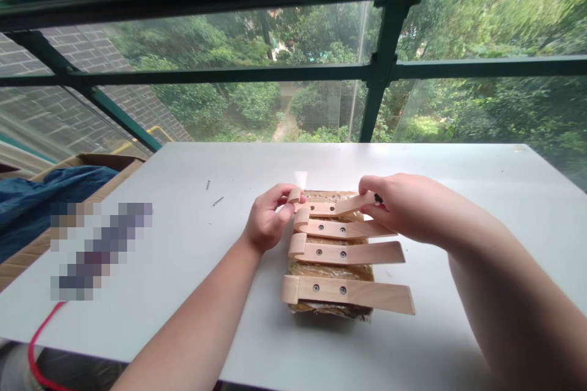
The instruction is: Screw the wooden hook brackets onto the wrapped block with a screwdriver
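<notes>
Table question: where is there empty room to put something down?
The white table is bare along the far edge by the window, and at the right beyond the right hand. Left is mostly bare, with two loose screws. The middle is crowded: both hands, left hand included, hold the wooden hooks.

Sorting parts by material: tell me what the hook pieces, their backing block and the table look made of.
Hook pieces: pale unfinished-looking wood, grain faintly visible, fixed with metal screws.
Backing block: unclear; its glossy brown wrinkled cover suggests tape or plastic wrap.
Table: smooth matte white, likely laminate or painted board.
</notes>
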A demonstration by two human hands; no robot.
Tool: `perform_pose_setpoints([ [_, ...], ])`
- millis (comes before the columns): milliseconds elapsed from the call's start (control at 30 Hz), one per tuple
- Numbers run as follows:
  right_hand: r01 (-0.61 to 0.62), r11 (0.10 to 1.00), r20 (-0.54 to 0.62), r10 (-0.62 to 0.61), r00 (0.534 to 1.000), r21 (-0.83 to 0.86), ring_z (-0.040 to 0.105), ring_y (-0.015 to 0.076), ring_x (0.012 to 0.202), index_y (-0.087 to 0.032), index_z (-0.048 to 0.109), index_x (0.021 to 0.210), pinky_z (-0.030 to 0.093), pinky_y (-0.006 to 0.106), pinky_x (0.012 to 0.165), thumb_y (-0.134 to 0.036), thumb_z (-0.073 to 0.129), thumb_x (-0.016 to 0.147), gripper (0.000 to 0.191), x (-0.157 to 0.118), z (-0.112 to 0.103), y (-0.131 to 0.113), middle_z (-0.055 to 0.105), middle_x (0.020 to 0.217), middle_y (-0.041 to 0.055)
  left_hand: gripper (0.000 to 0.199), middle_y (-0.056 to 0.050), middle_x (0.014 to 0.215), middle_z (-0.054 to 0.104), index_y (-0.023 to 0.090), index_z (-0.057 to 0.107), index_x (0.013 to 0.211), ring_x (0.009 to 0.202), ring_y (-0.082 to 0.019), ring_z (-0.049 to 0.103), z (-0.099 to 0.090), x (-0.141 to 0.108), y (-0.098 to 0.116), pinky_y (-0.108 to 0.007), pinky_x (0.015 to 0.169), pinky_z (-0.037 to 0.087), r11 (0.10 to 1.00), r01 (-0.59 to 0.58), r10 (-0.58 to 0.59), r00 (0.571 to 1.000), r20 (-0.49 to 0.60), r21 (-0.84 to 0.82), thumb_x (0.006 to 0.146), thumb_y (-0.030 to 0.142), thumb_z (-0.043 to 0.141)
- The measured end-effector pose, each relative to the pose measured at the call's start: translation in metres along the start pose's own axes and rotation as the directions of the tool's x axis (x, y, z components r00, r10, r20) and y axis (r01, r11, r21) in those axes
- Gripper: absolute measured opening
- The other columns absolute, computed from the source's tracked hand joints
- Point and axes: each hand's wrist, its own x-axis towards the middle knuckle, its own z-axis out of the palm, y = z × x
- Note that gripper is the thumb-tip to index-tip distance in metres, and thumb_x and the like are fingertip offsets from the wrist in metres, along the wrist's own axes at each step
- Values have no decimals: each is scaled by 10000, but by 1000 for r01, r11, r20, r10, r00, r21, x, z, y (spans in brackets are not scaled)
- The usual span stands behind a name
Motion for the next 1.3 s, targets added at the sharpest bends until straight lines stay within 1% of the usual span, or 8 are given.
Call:
perform_pose_setpoints([
  [267,2,1000,-20,-3,1000,-28,552,172,556,-267,619,854,323,274,513,-405,485,878,194,0,0,1,659,664,19,238,-65,984,706,192,654,1063,948,-209,661,0,0,-1,-354,889,535,999,-34,34,999,10,24,901,328,545],
  [433,4,1000,-37,-5,999,-31,571,180,582,-267,625,899,330,276,518,-399,474,885,201,0,2,3,667,688,26,274,-74,1032,713,207,643,1120,974,-221,673,1,-1,0,-365,893,540,1000,-29,29,1000,-4,8,892,336,563],
  [700,-1,1000,-25,1,1000,-12,569,187,576,-280,635,928,345,285,511,-422,451,900,234,1,2,1,671,689,27,217,-70,994,716,208,661,1014,966,-230,671,2,1,1,-381,892,540,999,-27,27,999,-19,23,869,345,575],
  [767,2,1000,-25,-2,1000,-10,573,186,581,-280,630,925,352,285,513,-426,452,898,231,1,3,2,676,699,22,218,-70,1005,713,207,660,1025,971,-226,669,1,1,1,-376,894,537,999,-34,35,999,-10,35,877,339,570],
  [833,1,1000,-31,-1,1000,-7,579,186,590,-283,620,964,360,282,515,-435,480,880,223,0,4,5,683,717,15,232,-72,1022,712,208,653,1063,983,-223,668,0,0,1,-373,906,530,999,-42,42,999,3,32,887,329,564],
  [1000,-11,1000,-80,13,997,13,617,193,653,-285,559,1160,394,275,543,-480,523,859,360,-5,1,15,718,827,17,335,-90,1084,709,207,614,1203,1024,-239,673,-1,-1,-1,-395,921,528,1000,-14,14,1000,21,1,894,327,560],
  [1133,-45,999,-126,46,991,9,628,185,644,-279,569,1174,390,268,536,-531,504,872,398,-11,-7,20,738,912,34,357,-97,1084,715,199,615,1196,1031,-256,679,-1,-2,0,-412,926,531,1000,6,-5,1000,11,-7,870,341,580],
  [1300,-49,999,-183,47,982,-6,629,182,648,-259,588,1150,402,274,549,-553,501,874,412,-18,-15,22,740,939,46,413,-109,1134,705,200,609,1219,1054,-262,670,-1,-2,-3,-421,942,528,999,-1,1,1000,23,-33,853,390,589],
])
